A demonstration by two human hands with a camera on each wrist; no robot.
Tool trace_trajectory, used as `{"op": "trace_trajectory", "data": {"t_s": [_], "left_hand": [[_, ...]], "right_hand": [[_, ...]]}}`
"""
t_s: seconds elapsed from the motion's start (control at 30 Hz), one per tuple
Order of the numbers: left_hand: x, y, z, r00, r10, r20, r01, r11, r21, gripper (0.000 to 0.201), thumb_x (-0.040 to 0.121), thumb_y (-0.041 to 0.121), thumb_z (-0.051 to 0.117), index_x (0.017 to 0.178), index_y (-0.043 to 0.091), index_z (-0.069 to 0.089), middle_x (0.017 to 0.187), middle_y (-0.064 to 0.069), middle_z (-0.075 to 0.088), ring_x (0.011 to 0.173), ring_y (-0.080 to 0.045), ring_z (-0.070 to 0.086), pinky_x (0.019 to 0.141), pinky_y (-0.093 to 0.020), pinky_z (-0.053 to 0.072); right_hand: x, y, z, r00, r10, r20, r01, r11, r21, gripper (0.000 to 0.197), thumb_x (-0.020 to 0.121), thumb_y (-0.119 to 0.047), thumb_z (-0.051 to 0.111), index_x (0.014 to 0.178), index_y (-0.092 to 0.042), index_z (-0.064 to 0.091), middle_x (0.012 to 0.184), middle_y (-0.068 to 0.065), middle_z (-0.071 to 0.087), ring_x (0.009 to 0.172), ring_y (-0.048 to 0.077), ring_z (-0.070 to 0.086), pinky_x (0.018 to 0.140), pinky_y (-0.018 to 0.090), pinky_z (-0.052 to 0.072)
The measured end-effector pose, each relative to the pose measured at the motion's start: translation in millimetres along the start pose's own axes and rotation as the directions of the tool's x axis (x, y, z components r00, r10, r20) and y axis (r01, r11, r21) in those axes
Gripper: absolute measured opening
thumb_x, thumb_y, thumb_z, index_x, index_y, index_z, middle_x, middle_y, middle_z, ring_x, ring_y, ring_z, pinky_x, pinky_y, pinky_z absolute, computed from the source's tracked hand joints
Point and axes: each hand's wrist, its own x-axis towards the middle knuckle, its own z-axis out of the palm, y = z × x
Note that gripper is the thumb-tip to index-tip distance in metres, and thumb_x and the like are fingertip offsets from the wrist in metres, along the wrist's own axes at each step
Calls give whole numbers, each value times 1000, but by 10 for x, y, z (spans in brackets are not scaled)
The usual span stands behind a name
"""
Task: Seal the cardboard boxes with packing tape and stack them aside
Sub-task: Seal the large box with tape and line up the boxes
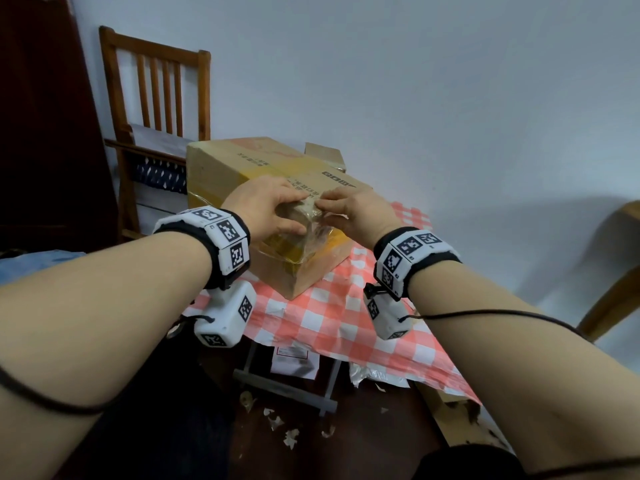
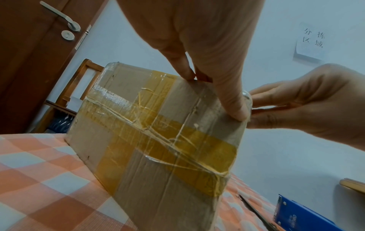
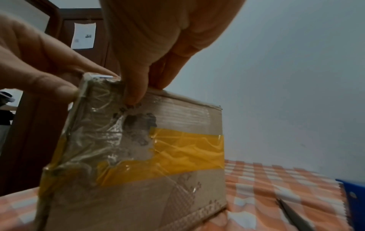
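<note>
- At far left, wooden chair (image 1: 156,109) and dark door (image 1: 41,116) stand behind the table; chair is near the cardboard box (image 1: 242,168), so little swing room that side.
- Box sits on the checked tablecloth (image 1: 332,320), one corner pointing at me, close to the table's near edge. Old yellow tape (image 2: 177,132) crosses its sides under wrinkled clear tape.
- My left hand (image 1: 266,209): fingers on top at the near corner, thumb pressing the side face. Curled round the corner, clamping it.
- My right hand (image 1: 349,209): just right of the left hand, almost touching. Thumb (image 3: 136,87) pushes down on the side face while the fingers sit on the top edge. It grips the same corner.
- Step, as I read it: rubbing the clear tape (image 3: 102,125) down over the corner. Do it well: press from the corner outwards, flatten the bubbles, keep one hand as anchor so the box doesn't skid on the cloth.
- Risk: cloth is loose and creased, so the box may slide toward the near edge.
- Right of the box: scissors (image 2: 254,211) and blue tape dispenser (image 2: 300,217) on the cloth, apart from the box. Serrated edge faces the box, so watch it when sliding.
- Far right: more open cloth, best room to move; part of another chair (image 1: 616,271) beyond the table.
- Second, open box (image 1: 325,154) just behind, flap up.
</note>
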Motion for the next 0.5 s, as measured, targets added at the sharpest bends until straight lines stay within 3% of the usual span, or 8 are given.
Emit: {"op": "trace_trajectory", "data": {"t_s": [0.1, 0.2, 0.23, 0.3, 0.4, 0.5], "left_hand": [[-6, 3, -10, 1000, -6, 1, 6, 1000, -7, 61, 78, 41, 71, 134, 25, 53, 128, 2, 57, 117, -18, 48, 98, -35, 39], [0, 15, -31, 1000, -8, 4, 8, 1000, -8, 63, 77, 41, 72, 135, 25, 52, 127, 2, 58, 116, -18, 49, 97, -32, 38], [2, 20, -44, 1000, -13, 8, 13, 1000, -17, 64, 76, 41, 73, 135, 25, 52, 126, 2, 58, 115, -18, 50, 96, -31, 39], [6, 21, -64, 999, -34, 14, 35, 997, -62, 66, 74, 40, 76, 134, 26, 53, 124, 3, 60, 114, -16, 52, 95, -27, 39], [14, -5, -123, 995, -92, 25, 95, 972, -217, 61, 73, 25, 80, 129, 26, 58, 121, 5, 64, 113, -11, 56, 100, -24, 40], [40, -13, -184, 992, -110, 69, 127, 939, -320, 51, 76, 14, 76, 125, 22, 62, 118, 6, 66, 110, -6, 57, 100, -20, 38]], "right_hand": [[-17, -37, -42, 971, 136, 196, -113, 986, -121, 45, 98, -24, 49, 142, -19, 43, 147, -3, 42, 124, 24, 49, 100, 33, 38], [-13, -73, -89, 934, 193, 299, -145, 974, -176, 59, 94, -15, 47, 149, -18, 26, 156, -1, 25, 138, 18, 32, 115, 29, 17], [-8, -91, -110, 927, 207, 314, -163, 973, -162, 63, 91, -12, 48, 149, -17, 25, 157, 1, 24, 140, 17, 29, 115, 29, 16], [-21, -149, -128, 949, 219, 226, -217, 976, -33, 63, 84, -7, 51, 145, -14, 36, 152, 3, 33, 135, 20, 37, 111, 31, 31], [-48, -237, -89, 978, 207, -34, -193, 948, 252, 39, 73, -1, 52, 108, -9, 68, 116, 5, 63, 106, 21, 59, 90, 37, 50], [-51, -242, -74, 969, 248, 12, -239, 920, 311, 27, 72, -7, 54, 91, -16, 72, 95, -2, 68, 90, 17, 64, 80, 36, 55]]}}
